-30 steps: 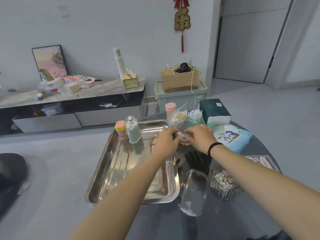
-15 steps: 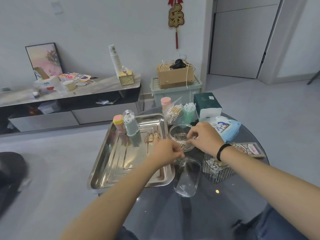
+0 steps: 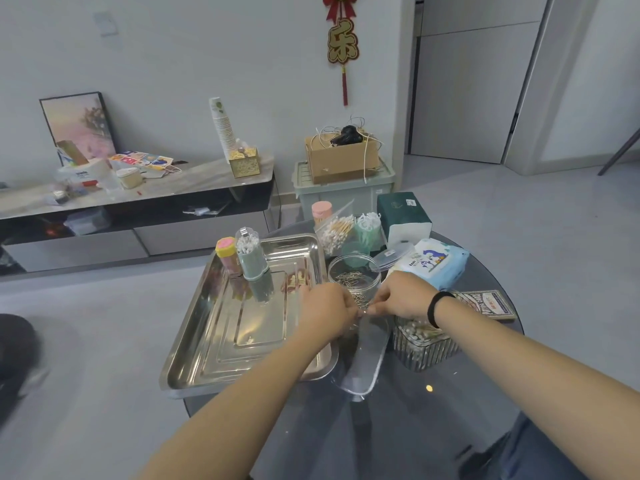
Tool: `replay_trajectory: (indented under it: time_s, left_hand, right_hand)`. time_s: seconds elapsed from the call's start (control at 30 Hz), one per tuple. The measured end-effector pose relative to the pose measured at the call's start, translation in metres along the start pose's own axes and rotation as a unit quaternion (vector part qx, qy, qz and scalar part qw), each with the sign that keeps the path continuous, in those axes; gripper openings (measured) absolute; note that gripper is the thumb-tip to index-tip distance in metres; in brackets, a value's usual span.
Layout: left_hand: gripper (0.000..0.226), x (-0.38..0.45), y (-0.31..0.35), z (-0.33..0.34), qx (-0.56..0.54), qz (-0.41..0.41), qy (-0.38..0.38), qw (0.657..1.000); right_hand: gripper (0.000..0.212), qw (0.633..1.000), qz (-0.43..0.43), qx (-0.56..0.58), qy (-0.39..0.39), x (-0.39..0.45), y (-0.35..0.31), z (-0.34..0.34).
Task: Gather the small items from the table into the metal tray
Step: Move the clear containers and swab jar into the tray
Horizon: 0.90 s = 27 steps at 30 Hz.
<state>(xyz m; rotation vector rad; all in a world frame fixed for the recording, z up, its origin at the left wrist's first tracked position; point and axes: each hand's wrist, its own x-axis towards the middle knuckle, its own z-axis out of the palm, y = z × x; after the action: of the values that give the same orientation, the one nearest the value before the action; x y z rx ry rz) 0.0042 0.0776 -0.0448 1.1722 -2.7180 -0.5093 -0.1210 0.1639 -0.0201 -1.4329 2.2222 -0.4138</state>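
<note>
Both grips met at the near rim of the clear jar of paper clips: the left hand curled, the right hand pinching something small there, too fine to name. Loose clips looked light and slippery, best pinched singly. That jar stood on the desk beside the metal tray, whose raised rim needed clearing; its middle lay open.

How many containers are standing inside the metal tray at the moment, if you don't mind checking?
2, both in the metal tray's far left corner: a pink yellow-lidded tube and a green cotton-swab holder beside it. The forearms may hide more.
</note>
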Motion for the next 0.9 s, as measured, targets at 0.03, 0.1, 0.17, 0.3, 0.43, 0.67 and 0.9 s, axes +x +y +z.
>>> replay_trajectory:
  time_s: [0.03,0.1,0.17,0.3,0.43,0.67,0.9]
  left_hand:
    - [0.018,0.001,-0.002,-0.006,-0.031,0.001,0.011,0.999]
    - [0.02,0.0,-0.003,-0.019,-0.072,0.009,0.03,0.997]
    - [0.016,0.002,0.0,-0.032,-0.116,0.019,0.055,0.992]
    - [0.015,0.012,0.007,-0.053,-0.242,0.006,0.074,0.967]
    - [0.028,0.022,0.006,-0.073,-0.365,-0.039,0.003,0.93]
    - [0.029,0.031,-0.01,-0.077,-0.473,-0.035,-0.103,0.874]
    - [0.019,0.065,0.0,-0.083,-0.338,0.066,-0.034,0.938]
  right_hand:
    - [0.021,1.0,-0.009,0.027,0.009,-0.002,0.0,-0.002]
    - [0.019,0.996,-0.026,0.081,0.022,-0.005,-0.003,-0.01]
    - [0.016,0.991,-0.041,0.122,0.032,-0.006,-0.008,-0.02]
    - [0.019,0.981,-0.041,0.182,0.053,-0.003,-0.019,-0.047]
    - [0.024,0.977,-0.047,0.175,0.112,0.004,-0.026,-0.069]
    - [0.025,0.919,-0.015,0.363,0.151,0.019,-0.014,-0.071]
    - [0.047,0.892,0.048,0.447,-0.037,0.039,0.01,-0.078]
